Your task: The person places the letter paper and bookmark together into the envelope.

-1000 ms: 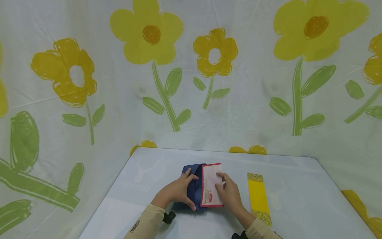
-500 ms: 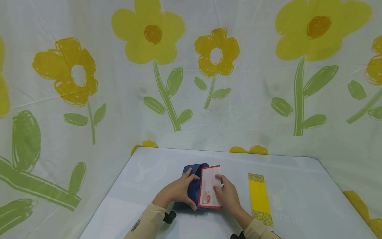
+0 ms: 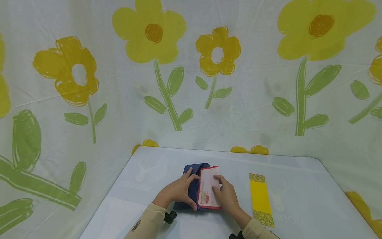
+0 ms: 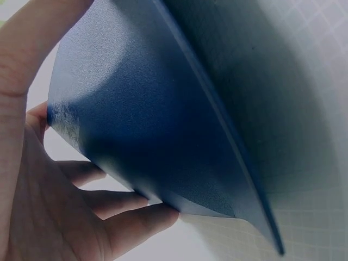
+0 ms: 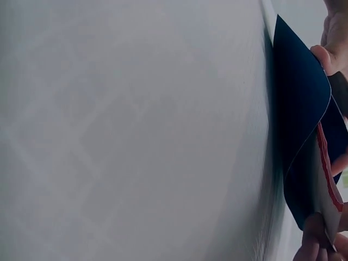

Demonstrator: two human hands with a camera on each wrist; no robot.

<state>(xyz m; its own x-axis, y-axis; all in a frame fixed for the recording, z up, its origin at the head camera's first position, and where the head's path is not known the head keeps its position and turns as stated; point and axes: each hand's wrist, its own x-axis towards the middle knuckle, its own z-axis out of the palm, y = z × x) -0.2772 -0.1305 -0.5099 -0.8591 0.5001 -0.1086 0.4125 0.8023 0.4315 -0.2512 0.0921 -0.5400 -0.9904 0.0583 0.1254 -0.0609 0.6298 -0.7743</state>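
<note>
A navy blue envelope (image 3: 193,191) rests on the table under my left hand (image 3: 176,192), which spans and holds it between thumb and fingers. In the left wrist view the fingertips press one edge of the envelope (image 4: 157,114), with the thumb over the opposite side. A white card with a red border (image 3: 209,191) sits partly inside the envelope's mouth. My right hand (image 3: 229,196) pinches the card by its right edge. The right wrist view shows the card (image 5: 328,182) between the raised flap and the envelope body (image 5: 296,92). The card's inserted part is hidden.
A yellow strip with patterned gold ends (image 3: 261,199) lies flat to the right of my right hand. The white table (image 3: 149,169) has a back edge against a curtain printed with yellow flowers (image 3: 216,132).
The card has moved left with my right hand, a little deeper into the envelope. My left hand keeps its hold, and the view has shifted slightly.
</note>
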